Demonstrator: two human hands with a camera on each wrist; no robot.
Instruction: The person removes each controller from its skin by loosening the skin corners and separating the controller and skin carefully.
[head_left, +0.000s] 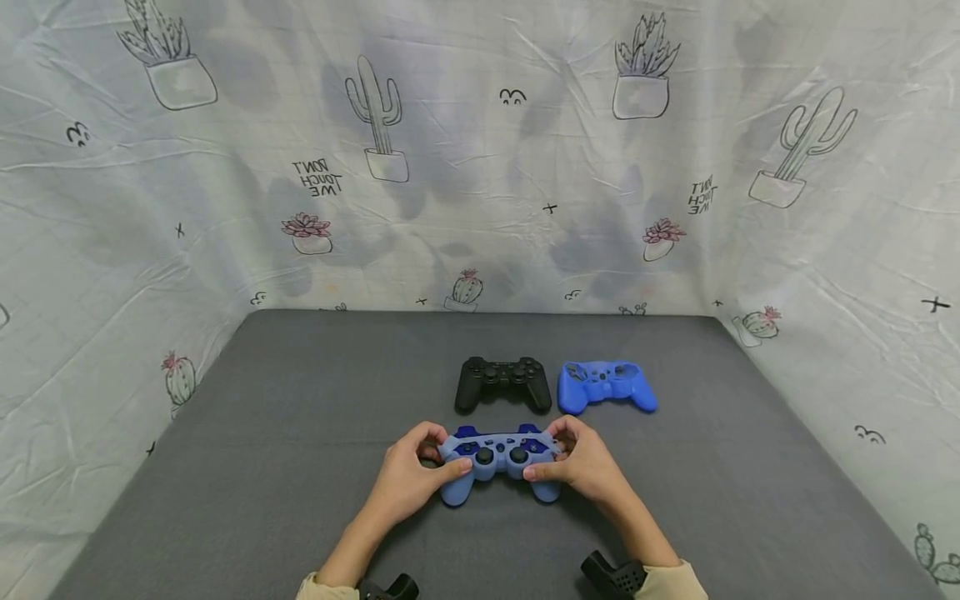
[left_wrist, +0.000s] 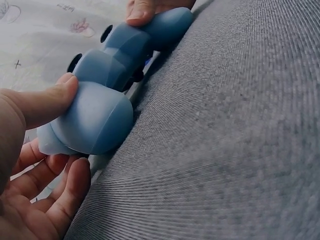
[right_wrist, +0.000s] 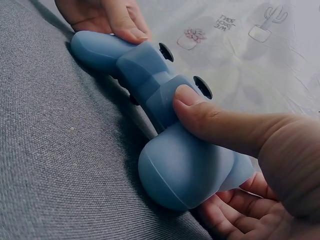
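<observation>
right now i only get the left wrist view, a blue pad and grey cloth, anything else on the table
Observer: Yes. In the head view a bare black pad lies just beyond the held pad.
Operator: anything beside it
Observer: An empty blue skin lies to the right of the black pad, apart from it.
Operator: is the far hand gripping or just touching
Observer: Gripping. The right hand wraps the right grip, thumb on the pad's face; the left hand holds the other grip the same way.
</observation>
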